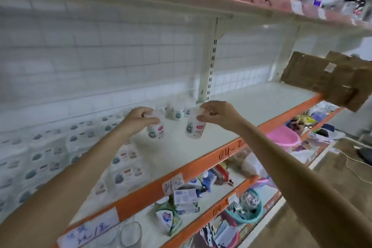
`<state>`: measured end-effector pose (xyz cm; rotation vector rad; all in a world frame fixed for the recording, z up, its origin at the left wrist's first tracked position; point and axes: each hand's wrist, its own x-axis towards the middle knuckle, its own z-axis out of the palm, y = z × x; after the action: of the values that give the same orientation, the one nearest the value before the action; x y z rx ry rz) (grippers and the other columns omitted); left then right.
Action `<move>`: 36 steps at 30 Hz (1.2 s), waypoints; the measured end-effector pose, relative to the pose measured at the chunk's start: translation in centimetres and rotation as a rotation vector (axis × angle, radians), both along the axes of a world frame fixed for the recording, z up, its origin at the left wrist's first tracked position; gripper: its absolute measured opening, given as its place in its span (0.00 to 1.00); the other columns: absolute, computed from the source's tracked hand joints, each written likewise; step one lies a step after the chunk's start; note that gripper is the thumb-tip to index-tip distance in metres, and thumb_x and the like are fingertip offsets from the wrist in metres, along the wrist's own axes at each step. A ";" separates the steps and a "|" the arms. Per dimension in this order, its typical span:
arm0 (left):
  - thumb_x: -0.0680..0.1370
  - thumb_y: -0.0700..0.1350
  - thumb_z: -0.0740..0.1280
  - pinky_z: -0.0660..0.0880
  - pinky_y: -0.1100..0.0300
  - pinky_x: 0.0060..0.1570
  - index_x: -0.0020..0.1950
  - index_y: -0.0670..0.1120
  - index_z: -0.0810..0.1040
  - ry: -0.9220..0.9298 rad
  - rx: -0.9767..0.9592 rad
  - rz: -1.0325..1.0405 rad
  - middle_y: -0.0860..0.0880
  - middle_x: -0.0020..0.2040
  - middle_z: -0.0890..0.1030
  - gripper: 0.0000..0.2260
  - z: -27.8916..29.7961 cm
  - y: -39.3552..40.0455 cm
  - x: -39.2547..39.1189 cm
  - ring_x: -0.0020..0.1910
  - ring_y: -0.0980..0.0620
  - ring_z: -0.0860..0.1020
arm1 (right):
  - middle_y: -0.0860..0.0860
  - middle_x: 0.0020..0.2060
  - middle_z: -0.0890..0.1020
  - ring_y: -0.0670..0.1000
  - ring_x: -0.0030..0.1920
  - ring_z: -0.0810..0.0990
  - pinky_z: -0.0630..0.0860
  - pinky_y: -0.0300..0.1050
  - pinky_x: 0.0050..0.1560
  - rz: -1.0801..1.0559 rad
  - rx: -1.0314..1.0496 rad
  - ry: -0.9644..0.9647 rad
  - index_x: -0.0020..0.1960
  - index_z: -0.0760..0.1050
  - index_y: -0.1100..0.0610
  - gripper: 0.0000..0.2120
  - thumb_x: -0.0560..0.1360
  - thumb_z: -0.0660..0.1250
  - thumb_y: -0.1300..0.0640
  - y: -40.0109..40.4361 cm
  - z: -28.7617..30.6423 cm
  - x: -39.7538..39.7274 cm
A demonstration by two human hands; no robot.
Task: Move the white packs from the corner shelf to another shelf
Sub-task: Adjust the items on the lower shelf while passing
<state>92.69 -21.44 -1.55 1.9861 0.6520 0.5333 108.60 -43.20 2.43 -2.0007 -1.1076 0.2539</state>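
My left hand (141, 120) grips the top of a small white pack (156, 132) with a printed label, just above the white shelf board (251, 110). My right hand (216, 113) pinches the top of a second white pack (195, 129) a little to the right. Behind them, near the shelf upright, stand several more white packs (177, 111). A large stack of the same white packs (60, 147) fills the left part of the shelf.
A torn cardboard box (332, 80) sits at the shelf's right end. The orange shelf edge (201, 165) carries handwritten labels. Lower shelves hold mixed goods, a pink basin (281, 137) and a teal basin (249, 215). Another loaded shelf hangs overhead.
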 end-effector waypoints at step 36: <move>0.73 0.38 0.69 0.59 0.74 0.54 0.55 0.42 0.81 0.170 0.578 0.384 0.45 0.56 0.78 0.11 -2.6 0.2 6.5 0.57 0.49 0.75 | 0.53 0.49 0.84 0.54 0.48 0.80 0.71 0.44 0.54 0.751 0.038 -0.772 0.51 0.82 0.58 0.09 0.72 0.69 0.58 17.8 -4.3 12.1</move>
<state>99.19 -21.28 -4.12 2.4760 1.0911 0.8641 120.72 -25.43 -1.85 -1.5761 -2.3133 -0.1924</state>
